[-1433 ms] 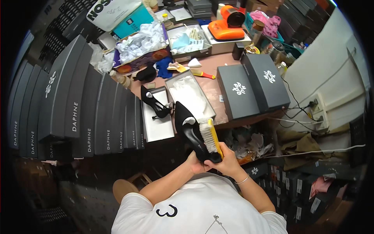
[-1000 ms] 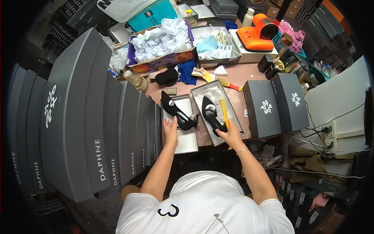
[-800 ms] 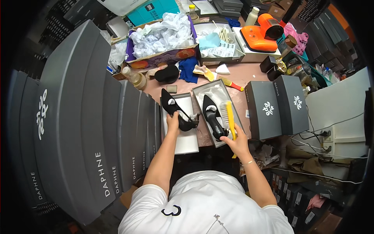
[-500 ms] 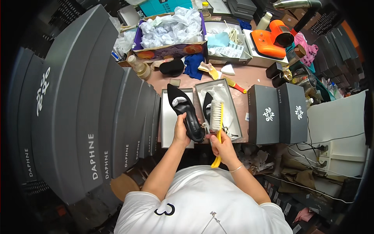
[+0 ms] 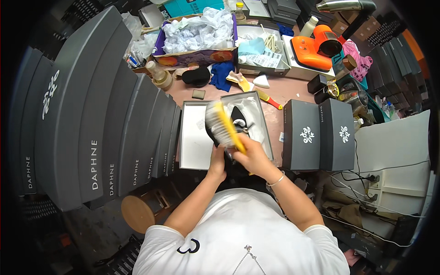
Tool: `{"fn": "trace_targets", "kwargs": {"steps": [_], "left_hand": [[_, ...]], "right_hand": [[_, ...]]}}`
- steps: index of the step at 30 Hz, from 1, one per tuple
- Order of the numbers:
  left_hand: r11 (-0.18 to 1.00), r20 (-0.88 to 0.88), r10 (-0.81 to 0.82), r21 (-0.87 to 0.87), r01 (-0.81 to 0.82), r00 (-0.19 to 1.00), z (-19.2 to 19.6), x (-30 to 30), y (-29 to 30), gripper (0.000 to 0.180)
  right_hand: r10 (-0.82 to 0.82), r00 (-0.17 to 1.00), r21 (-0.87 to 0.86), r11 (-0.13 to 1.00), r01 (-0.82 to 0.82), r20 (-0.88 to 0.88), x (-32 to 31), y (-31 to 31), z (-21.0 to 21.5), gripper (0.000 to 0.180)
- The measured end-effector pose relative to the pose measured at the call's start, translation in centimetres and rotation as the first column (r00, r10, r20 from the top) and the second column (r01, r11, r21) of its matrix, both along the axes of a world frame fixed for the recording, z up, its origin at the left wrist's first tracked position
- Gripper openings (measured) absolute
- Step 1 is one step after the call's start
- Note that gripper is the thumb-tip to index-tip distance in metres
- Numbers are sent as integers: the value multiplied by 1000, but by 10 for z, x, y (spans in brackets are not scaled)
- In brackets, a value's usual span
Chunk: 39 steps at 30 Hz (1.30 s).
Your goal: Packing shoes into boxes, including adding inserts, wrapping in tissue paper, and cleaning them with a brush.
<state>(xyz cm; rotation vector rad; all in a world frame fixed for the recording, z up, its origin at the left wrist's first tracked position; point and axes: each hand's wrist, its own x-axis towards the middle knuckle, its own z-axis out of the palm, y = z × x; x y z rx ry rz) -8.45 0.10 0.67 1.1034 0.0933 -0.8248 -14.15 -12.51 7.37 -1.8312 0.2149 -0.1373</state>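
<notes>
My left hand [image 5: 217, 163] is closed around a black pointed shoe [image 5: 210, 134], which is mostly hidden behind the brush and my hands. Over that shoe, my right hand [image 5: 252, 155] grips a yellow-handled brush [image 5: 225, 126]; its white bristles are blurred by motion and lie across the shoe's upper. Just beyond, a second black shoe [image 5: 237, 113], stuffed with white paper, lies in an open grey shoebox [image 5: 264, 118] lined with white tissue. To its left is a shallow grey lid [image 5: 193, 149] with a white inside, partly under my left hand.
Stacked grey shoeboxes [image 5: 107, 137] rise at the left; two more [image 5: 300, 137] stand at the right. Behind are a purple carton [image 5: 195, 58] of crumpled paper, a blue cloth [image 5: 222, 75], a red-handled brush [image 5: 269, 99] and an orange device [image 5: 311, 52]. A round stool [image 5: 137, 214] stands lower left.
The brush has swung left from beside the shoe to over it, its head now tilted leftward. My left hand holds the shoe slightly further right and nearer my body. The whole view has shifted slightly.
</notes>
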Motion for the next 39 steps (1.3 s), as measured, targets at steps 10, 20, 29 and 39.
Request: {"fn": "trace_targets", "kwargs": {"steps": [10,20,29,39], "left_hand": [[936,-402,-59,-340,-88,914,1,27,-12,64],[968,-391,125,-154,-199,912,-4,29,-22,42],[959,-130,223,-151,-241,966,-10,41,-19,38],[984,338,63,-179,-2,939,-8,33,-18,51]], "right_hand": [[19,966,25,1000,-13,-257,-29,-18,14,40],[-167,907,786,455,419,-386,-22,-2,-13,15],[-300,859,626,591,509,-415,-31,-36,-17,13],[-123,819,428,803,414,-560,-16,-1,-2,39]]}}
